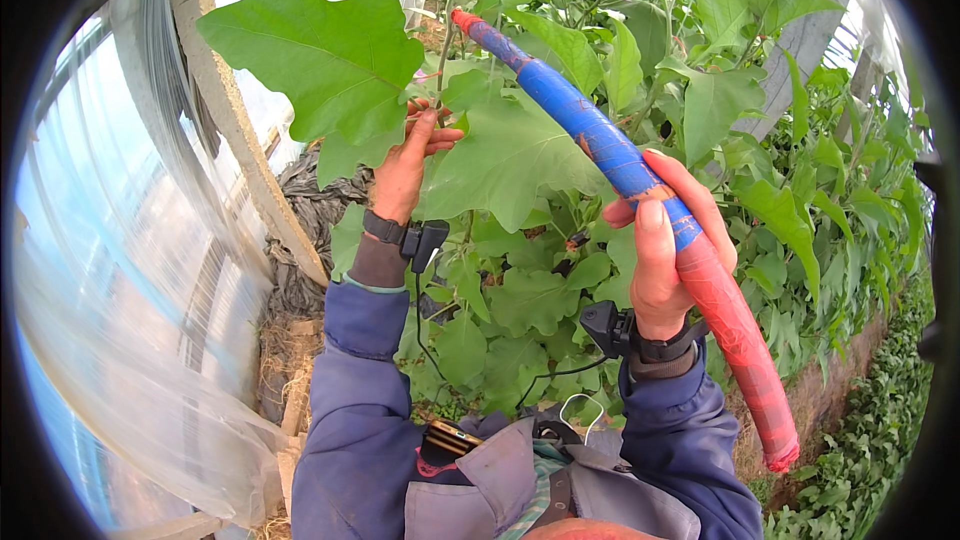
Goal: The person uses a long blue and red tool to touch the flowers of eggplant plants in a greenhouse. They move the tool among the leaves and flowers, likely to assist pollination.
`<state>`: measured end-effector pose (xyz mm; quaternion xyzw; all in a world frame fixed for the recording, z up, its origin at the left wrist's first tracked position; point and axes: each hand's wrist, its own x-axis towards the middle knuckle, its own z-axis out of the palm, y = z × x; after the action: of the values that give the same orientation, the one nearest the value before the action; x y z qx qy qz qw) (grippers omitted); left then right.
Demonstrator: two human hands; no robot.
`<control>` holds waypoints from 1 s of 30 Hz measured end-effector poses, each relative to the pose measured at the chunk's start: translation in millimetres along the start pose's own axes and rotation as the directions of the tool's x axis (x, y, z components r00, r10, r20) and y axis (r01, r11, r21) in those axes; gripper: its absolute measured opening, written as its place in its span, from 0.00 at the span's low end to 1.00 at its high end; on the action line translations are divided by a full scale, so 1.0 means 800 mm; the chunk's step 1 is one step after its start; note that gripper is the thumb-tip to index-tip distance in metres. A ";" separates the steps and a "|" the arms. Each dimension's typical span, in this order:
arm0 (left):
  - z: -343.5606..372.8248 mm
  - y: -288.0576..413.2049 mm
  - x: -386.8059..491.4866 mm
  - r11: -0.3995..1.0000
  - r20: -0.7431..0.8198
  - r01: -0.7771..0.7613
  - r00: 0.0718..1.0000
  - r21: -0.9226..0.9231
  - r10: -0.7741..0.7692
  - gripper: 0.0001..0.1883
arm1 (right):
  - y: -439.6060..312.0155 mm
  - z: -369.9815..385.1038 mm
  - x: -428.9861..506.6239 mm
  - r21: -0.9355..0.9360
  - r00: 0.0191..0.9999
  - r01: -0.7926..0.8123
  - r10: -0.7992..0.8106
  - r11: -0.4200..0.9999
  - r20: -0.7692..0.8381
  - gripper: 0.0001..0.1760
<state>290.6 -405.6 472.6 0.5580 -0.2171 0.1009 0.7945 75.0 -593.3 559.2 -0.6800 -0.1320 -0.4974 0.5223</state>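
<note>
In my right hand is a long, slightly curved rod wrapped in blue tape on its upper part and red tape on its lower part. My thumb and fingers close around its middle. The rod's red tip points up and left, near a plant stem. My left hand is raised among the leaves of an eggplant plant, its fingers pinching the stem below a pinkish bit that is mostly covered. A large lobed eggplant leaf hangs above the left hand. Another broad leaf spreads between both hands.
Clear plastic sheeting forms the greenhouse wall at left, with a slanted post beside it. Crumpled dark plastic lies behind. Dense plants fill the right side. Cables run from wrist-worn devices. A phone-like object sits in a chest pocket.
</note>
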 end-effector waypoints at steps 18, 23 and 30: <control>-0.006 -0.029 0.026 1.000 -0.081 -0.009 0.997 -0.005 0.008 0.22 | 0.000 -0.040 -0.015 0.049 0.998 0.026 -0.024 0.998 -0.050 0.21; 0.012 -0.044 0.054 0.976 0.125 -0.194 0.975 0.096 0.182 0.15 | -0.011 -0.089 -0.046 -0.001 0.987 0.101 -0.101 0.995 -0.123 0.27; 0.057 -0.062 0.054 0.881 0.377 0.270 0.919 -0.389 -0.115 0.17 | -0.017 -0.144 -0.067 -0.087 0.922 0.115 -0.139 0.989 -0.362 0.33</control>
<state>338.1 -469.5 463.9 0.3952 -0.3116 -0.1296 0.8543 -21.8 -666.7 518.4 -0.5815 -0.0600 -0.6525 0.4822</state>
